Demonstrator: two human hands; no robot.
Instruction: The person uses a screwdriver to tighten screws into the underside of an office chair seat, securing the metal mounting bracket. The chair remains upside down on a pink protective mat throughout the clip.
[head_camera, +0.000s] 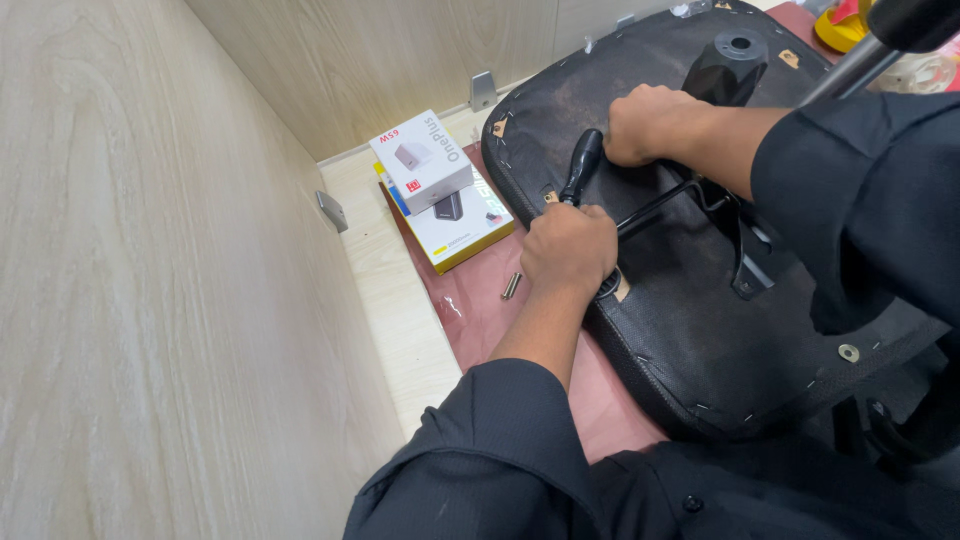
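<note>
In the head view, the upturned black chair seat (690, 330) is lying at centre right on the tabletop (400, 330). The left hand (568, 250) is pressing on it, fingers curled shut over the lever mechanism (665, 203). The right hand (650, 125) is clamping the black screwdriver handle (583, 165). If the tip slips, it could be jabbing the left knuckles; the loose bolt (511, 286) at centre could be rolling off.

seat underside (690, 330): black matt fabric, rough, stapled
lever (660, 203): black metal rod, smooth
lever handle (583, 165): glossy black plastic
boxes (421, 160): smooth card
partition (150, 280): matt wood-grain laminate
</note>
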